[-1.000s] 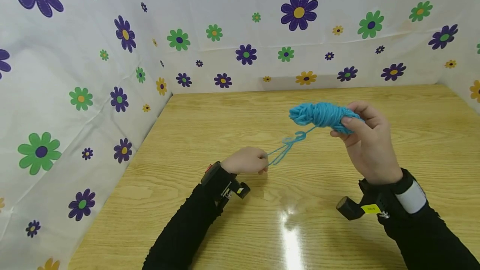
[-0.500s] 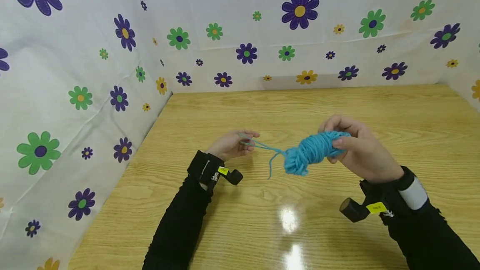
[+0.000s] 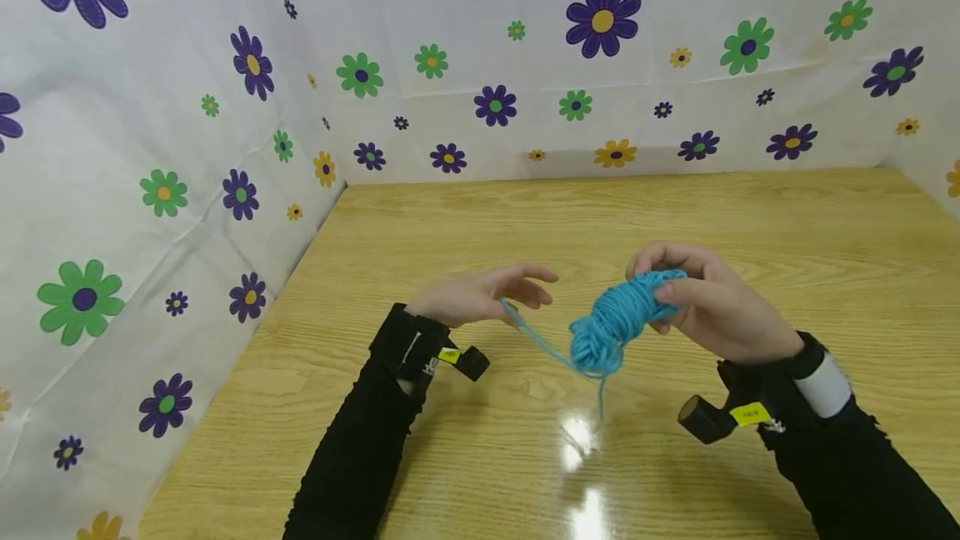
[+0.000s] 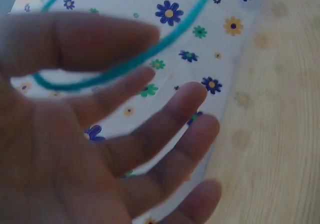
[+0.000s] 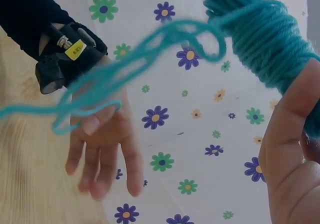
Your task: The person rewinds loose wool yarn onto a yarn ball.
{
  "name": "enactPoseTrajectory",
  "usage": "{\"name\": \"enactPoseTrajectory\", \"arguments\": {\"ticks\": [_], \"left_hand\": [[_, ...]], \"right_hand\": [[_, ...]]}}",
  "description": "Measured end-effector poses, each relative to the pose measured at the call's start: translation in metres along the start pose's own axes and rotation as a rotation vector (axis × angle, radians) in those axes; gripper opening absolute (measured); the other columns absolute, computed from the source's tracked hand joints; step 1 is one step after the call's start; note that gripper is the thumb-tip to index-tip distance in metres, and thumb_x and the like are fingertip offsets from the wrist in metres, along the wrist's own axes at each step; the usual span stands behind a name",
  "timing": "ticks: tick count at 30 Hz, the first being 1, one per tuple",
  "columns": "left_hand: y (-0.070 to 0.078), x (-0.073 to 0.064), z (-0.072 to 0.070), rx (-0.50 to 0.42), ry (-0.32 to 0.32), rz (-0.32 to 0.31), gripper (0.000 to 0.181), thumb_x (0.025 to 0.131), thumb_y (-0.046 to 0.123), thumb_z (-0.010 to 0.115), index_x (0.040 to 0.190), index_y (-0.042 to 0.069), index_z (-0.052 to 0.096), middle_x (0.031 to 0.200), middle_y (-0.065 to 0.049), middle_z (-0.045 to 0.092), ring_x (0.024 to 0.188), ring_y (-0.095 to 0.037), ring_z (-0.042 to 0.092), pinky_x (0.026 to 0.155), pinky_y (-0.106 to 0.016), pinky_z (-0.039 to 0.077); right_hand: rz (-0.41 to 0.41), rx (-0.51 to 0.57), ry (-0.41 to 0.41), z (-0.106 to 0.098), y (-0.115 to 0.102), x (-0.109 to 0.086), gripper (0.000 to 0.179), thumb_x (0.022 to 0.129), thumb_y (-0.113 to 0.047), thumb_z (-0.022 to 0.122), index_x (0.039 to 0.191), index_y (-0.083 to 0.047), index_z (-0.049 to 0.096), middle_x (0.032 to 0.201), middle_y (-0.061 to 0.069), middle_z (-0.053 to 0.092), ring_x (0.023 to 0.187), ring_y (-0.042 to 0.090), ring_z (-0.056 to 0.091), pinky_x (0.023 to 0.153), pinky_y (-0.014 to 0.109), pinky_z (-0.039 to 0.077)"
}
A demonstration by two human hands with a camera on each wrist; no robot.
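My right hand [image 3: 720, 311] holds a bundle of blue yarn [image 3: 618, 315] by its upper right end, thumb in front and fingers behind. The bundle is tightly wound and tilted, its looped end lower left. From it a loose yarn strand [image 3: 546, 347] runs to my left hand [image 3: 483, 294], and a short tail dangles below. In the left wrist view the strand [image 4: 112, 74] loops around the thumb; the fingers [image 4: 170, 114] are spread and relaxed. Loose loops of yarn [image 5: 140, 59] hang between bundle and left hand in the right wrist view.
A wooden table [image 3: 450, 223] lies under both hands, glossy with light reflections near the front. Flower-printed white cloth [image 3: 450, 23] hangs behind it and along the left side. Each wrist carries a black strap with a camera [image 3: 472, 363].
The right hand has lowered the bundle and tipped its looped end downward. My left hand has gone from a fist around the strand to loosened fingers, turning its palm and rising slightly.
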State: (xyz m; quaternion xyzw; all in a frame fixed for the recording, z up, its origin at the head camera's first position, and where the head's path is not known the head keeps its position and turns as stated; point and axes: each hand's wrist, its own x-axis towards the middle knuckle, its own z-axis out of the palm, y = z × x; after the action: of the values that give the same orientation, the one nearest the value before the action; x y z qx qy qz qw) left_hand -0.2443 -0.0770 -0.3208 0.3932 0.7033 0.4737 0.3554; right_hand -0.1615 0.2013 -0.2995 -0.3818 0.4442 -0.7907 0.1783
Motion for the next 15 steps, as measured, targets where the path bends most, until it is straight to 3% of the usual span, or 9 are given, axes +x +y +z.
{"name": "enactPoseTrajectory", "arguments": {"ticks": [1,3,5,8,10,12,15], "left_hand": [[0.002,0.000,0.002,0.055,-0.057,0.032,0.065,0.084,-0.013,0.049,0.142,0.001,0.025,0.136,-0.023,0.039,0.124,-0.031,0.037,0.102,-0.049,0.029],[0.005,0.001,0.008,0.079,-0.158,0.100,0.068,0.085,-0.010,0.053,0.143,-0.004,0.019,0.146,-0.025,0.024,0.134,-0.032,0.022,0.107,-0.051,0.018],[0.010,0.002,0.016,0.031,-0.236,0.162,0.070,0.089,0.005,0.058,0.142,-0.009,0.015,0.148,-0.027,0.016,0.137,-0.030,0.015,0.109,-0.048,0.012],[0.018,0.007,0.034,-0.127,-0.314,0.230,0.086,0.088,0.031,0.062,0.141,-0.012,0.011,0.146,-0.032,0.013,0.137,-0.027,0.016,0.109,-0.043,0.015],[0.023,0.011,0.045,-0.236,-0.346,0.284,0.094,0.084,0.042,0.062,0.141,-0.012,0.010,0.143,-0.035,0.019,0.136,-0.026,0.019,0.109,-0.043,0.018],[0.026,0.013,0.055,-0.334,-0.347,0.312,0.089,0.087,0.041,0.059,0.141,-0.012,0.012,0.137,-0.029,0.037,0.132,-0.024,0.030,0.107,-0.044,0.021],[0.028,0.014,0.062,-0.439,-0.296,0.315,0.059,0.097,0.017,0.048,0.136,-0.017,0.020,0.117,-0.013,0.060,0.118,-0.022,0.047,0.104,-0.046,0.028]], "right_hand": [[-0.004,0.007,0.007,0.000,0.001,0.000,0.019,0.095,0.003,0.042,0.106,0.000,0.057,0.096,0.006,0.056,0.072,0.014,0.050,0.063,0.021,0.047],[-0.012,0.015,0.016,0.001,0.003,0.001,0.019,0.095,0.004,0.042,0.106,0.000,0.057,0.096,0.006,0.057,0.072,0.014,0.051,0.063,0.021,0.047],[-0.016,0.016,0.018,0.002,0.005,0.002,0.020,0.095,0.005,0.042,0.106,0.000,0.058,0.095,0.005,0.057,0.072,0.013,0.051,0.063,0.021,0.047],[-0.025,-0.004,0.030,0.004,0.007,0.003,0.021,0.095,0.006,0.041,0.106,0.000,0.058,0.093,0.004,0.058,0.072,0.012,0.052,0.063,0.021,0.047],[-0.036,-0.031,0.034,0.005,0.008,0.004,0.022,0.095,0.006,0.040,0.107,0.000,0.058,0.092,0.003,0.058,0.072,0.012,0.052,0.064,0.021,0.047],[-0.050,-0.056,0.039,0.005,0.009,0.004,0.023,0.096,0.006,0.039,0.108,0.000,0.057,0.091,0.002,0.059,0.073,0.012,0.053,0.064,0.022,0.046],[-0.063,-0.076,0.053,0.005,0.010,0.004,0.023,0.096,0.005,0.039,0.108,-0.001,0.058,0.091,0.002,0.059,0.072,0.011,0.053,0.064,0.021,0.047]]}}
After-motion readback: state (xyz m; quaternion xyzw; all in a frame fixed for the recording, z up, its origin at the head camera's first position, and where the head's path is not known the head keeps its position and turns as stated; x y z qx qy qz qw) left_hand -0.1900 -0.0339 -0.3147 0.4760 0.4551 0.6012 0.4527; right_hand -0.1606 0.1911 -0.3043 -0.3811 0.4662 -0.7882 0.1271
